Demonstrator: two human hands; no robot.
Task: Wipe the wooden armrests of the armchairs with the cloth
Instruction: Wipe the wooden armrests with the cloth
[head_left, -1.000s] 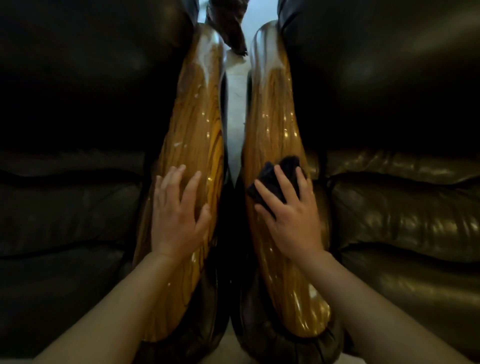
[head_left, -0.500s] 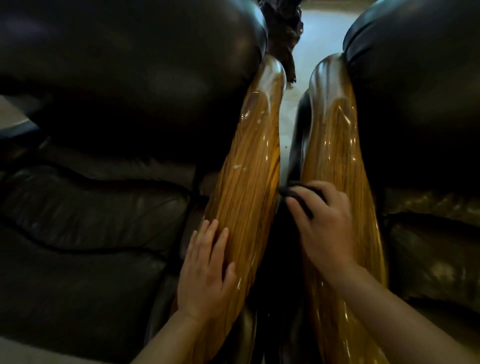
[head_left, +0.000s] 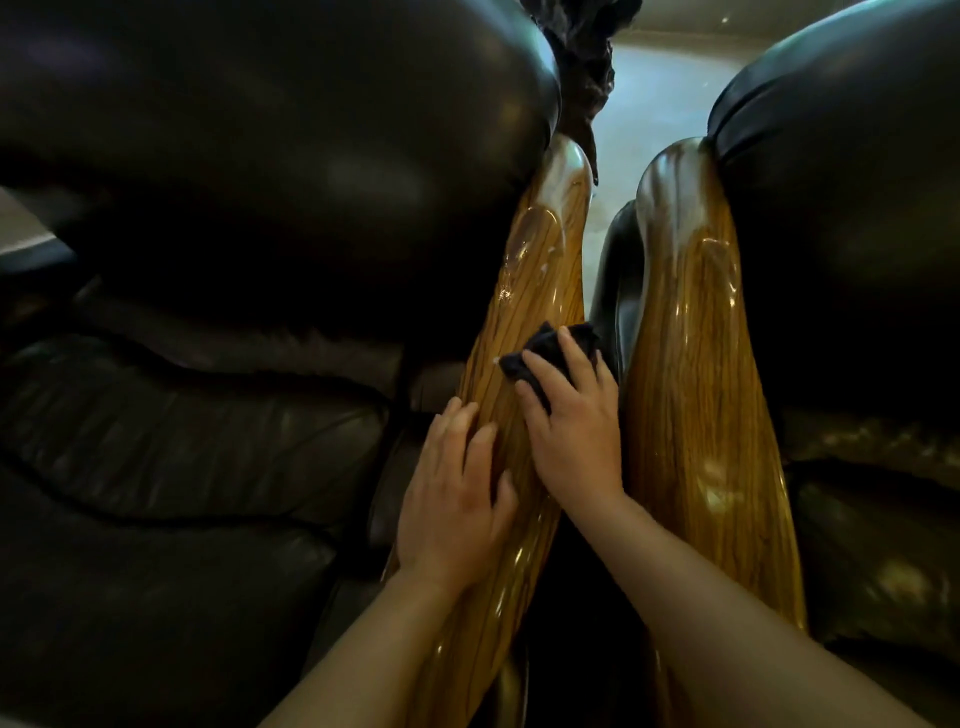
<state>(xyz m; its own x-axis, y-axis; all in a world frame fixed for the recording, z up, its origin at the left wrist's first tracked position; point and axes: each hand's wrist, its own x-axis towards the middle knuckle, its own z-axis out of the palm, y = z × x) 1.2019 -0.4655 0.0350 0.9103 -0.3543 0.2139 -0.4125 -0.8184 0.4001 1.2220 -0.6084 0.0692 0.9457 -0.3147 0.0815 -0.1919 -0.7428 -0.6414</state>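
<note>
Under the right hand (head_left: 571, 436), its fingers pressing down, a dark cloth (head_left: 545, 353) lies on the left wooden armrest (head_left: 530, 291); just beside it, the left hand (head_left: 457, 499) rests flat, fingers spread, empty.

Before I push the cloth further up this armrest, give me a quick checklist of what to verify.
1. Small dark cloth under the right hand: ok, the fingers press it flat on the wood.
2. Cloth on the glossy striped wooden armrest on the left: ok, though its right edge hangs over the gap.
3. Left hand out of the wiping path: ok, it rests lower on the same armrest.
4. Path ahead free: ok, only bare wood up to the rounded tip.
5. Marks left to wipe: not ok, pale specks and smears show above the cloth.
6. Matching wooden armrest on the right finished: cannot tell.
</note>
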